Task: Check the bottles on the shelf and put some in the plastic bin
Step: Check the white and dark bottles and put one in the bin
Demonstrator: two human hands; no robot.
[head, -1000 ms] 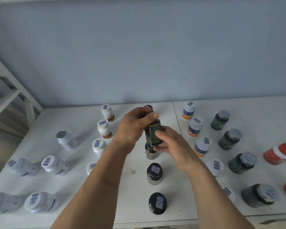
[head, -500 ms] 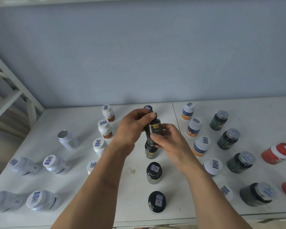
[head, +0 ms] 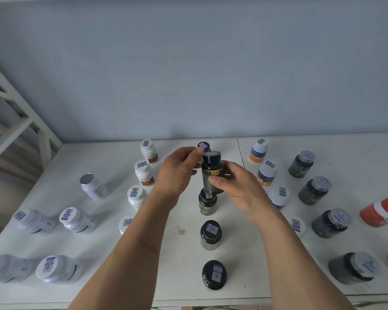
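Checking step, by the look of it. Left hand [head: 178, 173] up beside the black cap, fingertips at its rim, thumb hidden; whether pinching the cap or only steadying it cannot be told. Dark round plastic bottle with black cap and yellow label patch [head: 211, 170] lifted upright above the white shelf top [head: 170, 249], over the middle column of black-capped bottles. Right hand [head: 238, 186] wrapped around the bottle's body, thumb pressed across the front.

Next move, as a guess: turn to read the label, then carry to the plastic bin, nowhere in view, so a look away from the shelf needed first.

On the surface: white bottles lying on their sides [head: 76, 220] at left, upright white bottles with brown labels [head: 145, 173] nearer centre, dark green jars with grey lids [head: 314, 190] at right, a red container [head: 379, 212] at the far right edge. Pale blue wall [head: 188, 74] behind; white slanted frame [head: 16, 108] at far left.
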